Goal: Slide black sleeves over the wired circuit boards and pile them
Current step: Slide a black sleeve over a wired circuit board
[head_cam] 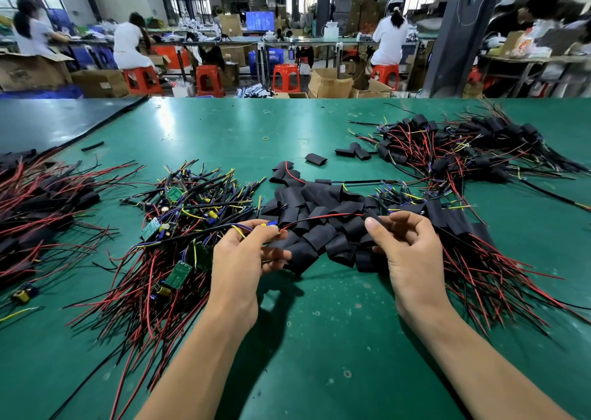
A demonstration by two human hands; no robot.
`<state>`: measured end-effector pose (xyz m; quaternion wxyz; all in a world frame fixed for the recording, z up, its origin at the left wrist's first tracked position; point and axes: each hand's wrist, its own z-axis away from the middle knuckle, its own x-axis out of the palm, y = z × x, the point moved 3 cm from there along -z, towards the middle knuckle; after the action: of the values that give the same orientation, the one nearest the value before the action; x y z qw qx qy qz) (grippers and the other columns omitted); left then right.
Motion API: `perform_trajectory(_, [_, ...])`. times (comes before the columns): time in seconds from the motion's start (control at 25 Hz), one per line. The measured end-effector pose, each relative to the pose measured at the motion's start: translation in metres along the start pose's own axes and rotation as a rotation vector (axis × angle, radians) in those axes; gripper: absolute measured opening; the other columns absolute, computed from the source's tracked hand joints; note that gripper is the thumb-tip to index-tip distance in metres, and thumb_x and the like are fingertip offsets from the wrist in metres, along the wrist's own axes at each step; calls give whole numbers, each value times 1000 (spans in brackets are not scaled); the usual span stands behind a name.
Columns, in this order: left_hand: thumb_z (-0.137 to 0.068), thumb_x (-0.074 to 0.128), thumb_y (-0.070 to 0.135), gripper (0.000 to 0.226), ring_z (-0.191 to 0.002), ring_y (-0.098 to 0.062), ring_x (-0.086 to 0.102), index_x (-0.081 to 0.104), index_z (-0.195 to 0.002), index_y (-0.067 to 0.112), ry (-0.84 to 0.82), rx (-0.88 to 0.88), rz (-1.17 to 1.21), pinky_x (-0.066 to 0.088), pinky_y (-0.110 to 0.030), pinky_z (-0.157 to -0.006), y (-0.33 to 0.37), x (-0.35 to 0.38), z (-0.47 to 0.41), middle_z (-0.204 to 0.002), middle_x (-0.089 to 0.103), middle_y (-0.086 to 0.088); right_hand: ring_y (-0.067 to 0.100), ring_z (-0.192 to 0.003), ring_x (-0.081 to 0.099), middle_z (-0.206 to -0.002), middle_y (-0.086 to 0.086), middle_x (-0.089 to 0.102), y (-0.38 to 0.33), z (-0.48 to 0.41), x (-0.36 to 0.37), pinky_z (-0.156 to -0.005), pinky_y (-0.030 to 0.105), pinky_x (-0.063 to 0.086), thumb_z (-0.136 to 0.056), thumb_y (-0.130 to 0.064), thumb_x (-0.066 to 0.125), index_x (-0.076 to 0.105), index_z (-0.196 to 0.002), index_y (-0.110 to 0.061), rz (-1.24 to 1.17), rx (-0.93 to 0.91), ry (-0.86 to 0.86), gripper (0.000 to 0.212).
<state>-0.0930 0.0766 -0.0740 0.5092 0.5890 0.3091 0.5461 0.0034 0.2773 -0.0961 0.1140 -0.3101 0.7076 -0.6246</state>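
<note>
While open counter (pixel 319 339) lies between the wrists at the near edge, the left grip (pixel 252 253) pinches a board (pixel 271 224), and the right grip (pixel 412 250) pinches the free ends of its wires (pixel 323 217), stretched over the sleeves (pixel 319 237) at mid-counter. Threading looks about to begin: a sleeve must pass over those ends and along to the board. Bare boards (pixel 179 227) crowd the left, sleeved ones (pixel 473 253) the right; room opens toward the far edge.

Left hand (pixel 243 259), right hand (pixel 412 256), both bare
</note>
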Motion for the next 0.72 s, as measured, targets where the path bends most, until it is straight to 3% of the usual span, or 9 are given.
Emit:
perform_trajectory(0.52, [-91,64,10,4,-53,-21,66,62,-94,12,29,1,-37,48,-23,-49,0,-1,0,-83,76,-8,7,-89,70,-91,-7,75,-3,0,1,-84,22,56,-78,-11,82,59,-102,-18,-71,-22,-21,34])
perform_trajectory(0.72, [-91,64,11,4,-54,-21,66,62,-95,12,33,1,-39,48,-24,-52,0,-2,-1,-85,76,-9,10,-89,70,-92,-2,75,-3,0,2,-85,27,57,-80,-10,81,58,-103,-18,-111,3,-11,33])
